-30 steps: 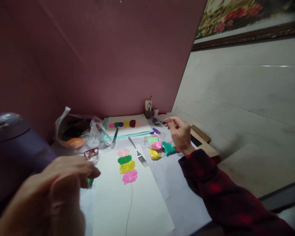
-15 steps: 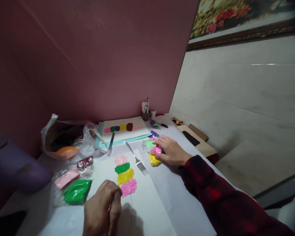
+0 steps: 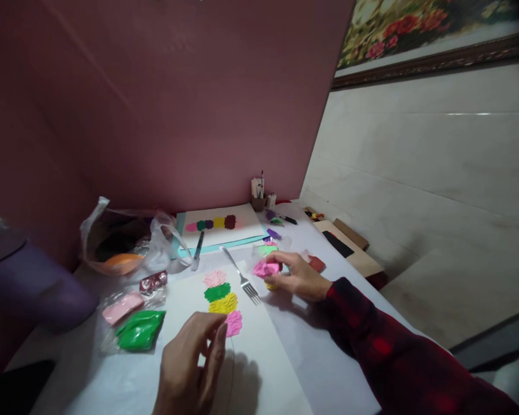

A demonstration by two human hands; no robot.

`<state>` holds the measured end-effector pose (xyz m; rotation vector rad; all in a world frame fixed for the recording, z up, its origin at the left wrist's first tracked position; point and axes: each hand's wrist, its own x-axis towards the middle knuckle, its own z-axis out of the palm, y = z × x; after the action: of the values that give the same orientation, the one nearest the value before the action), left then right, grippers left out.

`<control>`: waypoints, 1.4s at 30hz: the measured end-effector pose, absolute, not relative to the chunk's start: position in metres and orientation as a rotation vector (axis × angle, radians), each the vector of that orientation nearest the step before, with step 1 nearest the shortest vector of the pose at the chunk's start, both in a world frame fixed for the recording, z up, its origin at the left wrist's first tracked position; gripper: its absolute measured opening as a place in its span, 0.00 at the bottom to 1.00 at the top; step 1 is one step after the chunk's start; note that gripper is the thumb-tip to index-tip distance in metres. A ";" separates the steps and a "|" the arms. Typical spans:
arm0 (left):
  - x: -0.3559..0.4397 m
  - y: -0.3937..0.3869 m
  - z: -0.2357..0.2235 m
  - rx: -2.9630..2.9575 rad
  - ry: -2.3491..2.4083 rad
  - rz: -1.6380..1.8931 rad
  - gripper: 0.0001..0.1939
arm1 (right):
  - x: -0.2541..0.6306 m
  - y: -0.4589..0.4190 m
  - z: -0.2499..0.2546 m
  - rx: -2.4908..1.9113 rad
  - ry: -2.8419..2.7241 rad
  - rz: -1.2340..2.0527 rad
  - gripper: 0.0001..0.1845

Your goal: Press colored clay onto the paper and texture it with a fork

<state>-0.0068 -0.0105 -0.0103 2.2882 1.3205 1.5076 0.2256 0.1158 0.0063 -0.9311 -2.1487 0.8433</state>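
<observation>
My right hand (image 3: 300, 275) pinches a pink lump of modelling clay (image 3: 266, 269), seemingly in clear wrap, over the other clay packets. Beneath it a yellow piece (image 3: 271, 286) peeks out, and a light green packet (image 3: 268, 249) lies just behind. My left hand (image 3: 194, 360) hovers above the white sheet (image 3: 263, 351), its fingers loosely curved with a gap between thumb and forefinger. I see nothing held there. On the sheet, textured clay patches run in a row: light pink (image 3: 215, 279), green (image 3: 217, 292), yellow (image 3: 224, 303) and bright pink (image 3: 234, 324), the last partly behind my left fingertips. A thin drawn line runs below them.
A fork (image 3: 244, 279) lies at the sheet's upper right. Green (image 3: 140, 330) and pink (image 3: 123, 308) clay packets sit left, near a plastic bag (image 3: 89, 245) and a purple bottle (image 3: 34, 282). Behind are a pen (image 3: 198, 251), a finished-looking clay sheet (image 3: 246, 230) and a brush cup (image 3: 258, 202).
My right hand has taken hold of the pink clay and lifted it slightly to the left, uncovering a red packet behind the hand. My left hand has loosened from a closed fist.
</observation>
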 end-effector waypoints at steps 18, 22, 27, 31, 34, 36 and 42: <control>-0.003 -0.012 -0.014 1.763 1.340 1.477 0.04 | 0.192 0.067 -0.009 -0.661 -2.045 1.481 0.15; -0.007 -0.011 -0.017 2.118 1.247 1.511 0.10 | 0.191 0.067 -0.013 -0.676 -2.004 1.474 0.17; -0.009 -0.011 -0.020 2.307 1.372 1.506 0.12 | 0.191 0.066 -0.015 -0.655 -1.984 1.479 0.15; -0.008 -0.010 -0.020 2.338 1.374 1.599 0.12 | 0.191 0.065 -0.016 -0.655 -1.973 1.468 0.15; -0.010 -0.009 -0.020 2.360 1.407 1.590 0.12 | 0.191 0.065 -0.016 -0.648 -2.010 1.382 0.14; -0.011 -0.009 -0.020 2.443 1.362 1.526 0.12 | 0.191 0.065 -0.017 -0.628 -2.038 1.347 0.14; -0.009 -0.010 -0.019 2.353 1.408 1.520 0.11 | 0.190 0.065 -0.019 -0.606 -2.061 1.235 0.14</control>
<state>-0.0094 -0.0103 -0.0187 2.3530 1.4077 1.5196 0.1896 0.0647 -0.0187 -0.6056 -2.0606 1.2347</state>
